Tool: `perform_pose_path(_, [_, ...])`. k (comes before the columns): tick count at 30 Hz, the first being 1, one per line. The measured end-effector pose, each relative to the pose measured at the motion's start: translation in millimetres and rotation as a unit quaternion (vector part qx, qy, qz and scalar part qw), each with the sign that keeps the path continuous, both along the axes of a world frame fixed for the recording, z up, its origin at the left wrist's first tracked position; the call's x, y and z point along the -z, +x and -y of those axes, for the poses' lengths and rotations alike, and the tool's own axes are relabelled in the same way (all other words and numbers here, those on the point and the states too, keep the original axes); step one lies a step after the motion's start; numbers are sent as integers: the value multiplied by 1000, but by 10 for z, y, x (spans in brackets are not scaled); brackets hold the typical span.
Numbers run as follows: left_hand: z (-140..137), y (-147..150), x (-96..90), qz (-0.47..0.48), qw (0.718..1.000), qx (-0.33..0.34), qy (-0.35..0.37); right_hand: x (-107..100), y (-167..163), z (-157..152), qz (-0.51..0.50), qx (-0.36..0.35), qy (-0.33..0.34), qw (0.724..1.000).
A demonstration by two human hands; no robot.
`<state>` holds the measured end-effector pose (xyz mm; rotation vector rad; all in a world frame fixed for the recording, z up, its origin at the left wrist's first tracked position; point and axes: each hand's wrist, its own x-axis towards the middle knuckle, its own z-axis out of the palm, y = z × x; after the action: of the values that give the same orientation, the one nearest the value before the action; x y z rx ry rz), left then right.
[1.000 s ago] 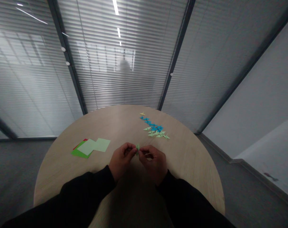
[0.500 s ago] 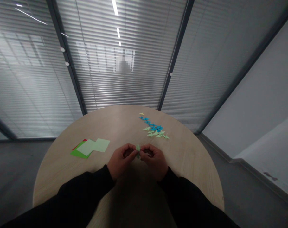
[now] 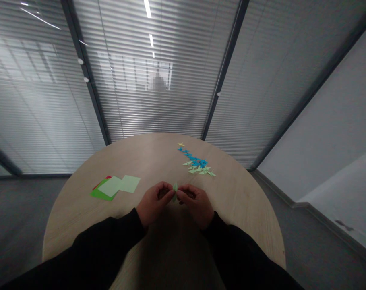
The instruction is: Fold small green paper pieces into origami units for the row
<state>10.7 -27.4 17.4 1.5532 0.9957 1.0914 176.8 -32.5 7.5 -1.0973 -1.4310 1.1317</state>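
Between my fingertips is a small folded piece of pale green paper, held upright over the near middle of the table. My left hand pinches its left side between thumb and forefinger. From the other side, the thumb and fingers of my right hand pinch it too. Fingertips cover much of the paper, so its exact folded shape is hard to make out. Beyond my right hand lie several pale green folded paper pieces, touching a cluster of blue folded paper pieces.
A round wooden table spreads beneath my arms. Left of my hands lie pale green paper squares, a bright green sheet and a red sheet. One yellow folded piece sits near the far edge. Glass panels with blinds stand behind.
My fingers have shifted slightly on the folded paper, and less of its top shows as broad; it looks narrower now. The view has moved very slightly. Everything on the table stays put.
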Motion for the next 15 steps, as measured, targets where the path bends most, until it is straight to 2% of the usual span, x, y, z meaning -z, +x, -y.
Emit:
perform_pose_path(4, [-1, -4, 4, -14, 1000, 1, 1, -46, 1, 14, 19, -2, 13, 1000])
perform_pose_path(9, [-16, -9, 13, 29, 999, 35, -18, -101, -4, 25, 35, -18, 29, 999])
perform_pose_path(15, [-20, -13, 30, 82, 990, 62, -93, -79, 2, 6, -14, -10, -28, 999])
